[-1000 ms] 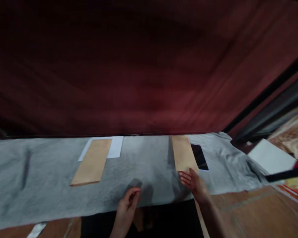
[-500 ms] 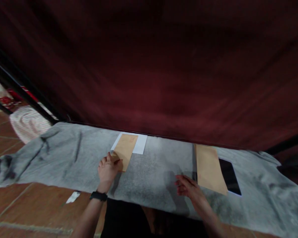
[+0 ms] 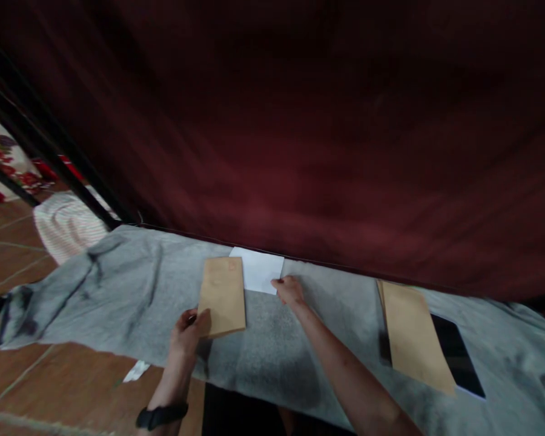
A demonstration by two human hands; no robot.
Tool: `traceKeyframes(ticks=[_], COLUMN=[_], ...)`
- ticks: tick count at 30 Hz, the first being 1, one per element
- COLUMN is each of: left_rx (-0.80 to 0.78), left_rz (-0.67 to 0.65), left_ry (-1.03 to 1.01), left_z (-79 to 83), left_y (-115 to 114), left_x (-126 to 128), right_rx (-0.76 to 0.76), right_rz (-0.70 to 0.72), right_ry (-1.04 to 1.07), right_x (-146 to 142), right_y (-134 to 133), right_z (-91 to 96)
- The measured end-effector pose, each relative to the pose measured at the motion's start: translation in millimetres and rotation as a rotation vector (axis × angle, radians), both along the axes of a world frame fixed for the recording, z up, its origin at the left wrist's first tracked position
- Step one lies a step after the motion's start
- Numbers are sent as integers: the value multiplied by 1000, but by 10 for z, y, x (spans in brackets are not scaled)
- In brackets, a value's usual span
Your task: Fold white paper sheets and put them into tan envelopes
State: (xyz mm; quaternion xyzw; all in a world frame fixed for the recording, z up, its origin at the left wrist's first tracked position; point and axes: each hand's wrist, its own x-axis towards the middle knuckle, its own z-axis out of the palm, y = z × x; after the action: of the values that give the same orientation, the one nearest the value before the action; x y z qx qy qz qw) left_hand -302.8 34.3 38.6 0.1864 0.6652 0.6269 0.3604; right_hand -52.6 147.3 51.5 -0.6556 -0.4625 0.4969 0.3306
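My left hand (image 3: 187, 333), with a black band on the wrist, pinches the lower left corner of a brown envelope (image 3: 221, 293). The envelope is tilted up toward me above the grey cloth (image 3: 163, 266). Behind and to its right lies white paper (image 3: 261, 271), its left part partly covered by the envelope. My right hand (image 3: 290, 289) is closed on the lower right corner of that paper, thumb and fingers together.
On the right, more brown envelopes (image 3: 415, 336) lie stacked, partly over a dark flat tablet-like object (image 3: 458, 354). A dark red curtain (image 3: 272, 151) hangs along the back edge. A white scrap (image 3: 136, 370) lies on the tiled floor (image 3: 86, 387).
My left hand has raised the envelope and drawn it toward me, off part of the white paper. My right hand has moved left and forward and taken the paper's corner.
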Motion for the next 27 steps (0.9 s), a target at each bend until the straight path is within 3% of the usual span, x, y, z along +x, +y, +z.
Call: traceKeyframes(ticks=[6,9,14,16,19,23,27], left_rx=[-17,-9,-20,-13,2,11,49], left_rz=[15,-5,-53,-46,4,58,87], left_ry=[-135,-106,-156,-186,-198,-232,-182], left_z=[98,117,111,95,78,111,171], left_y=[-163,-251,-452,-509,-534,-495,-463], left_x=[-48,8,272,406,573,725,812], right_rx=[16,33,51,38,69,34,64], right_rz=[15,-2,-91,-174,-189,-198,-268], right_ry=[-18,42,87,107,125,187,203], right_x=[-21,203,924,1207,1481,1573,1570], right_y=[-32,-325,-1090,-1395,-1768,-2012,-2023], right_z=[-43,-56,-141,-190,-232,-229,-223])
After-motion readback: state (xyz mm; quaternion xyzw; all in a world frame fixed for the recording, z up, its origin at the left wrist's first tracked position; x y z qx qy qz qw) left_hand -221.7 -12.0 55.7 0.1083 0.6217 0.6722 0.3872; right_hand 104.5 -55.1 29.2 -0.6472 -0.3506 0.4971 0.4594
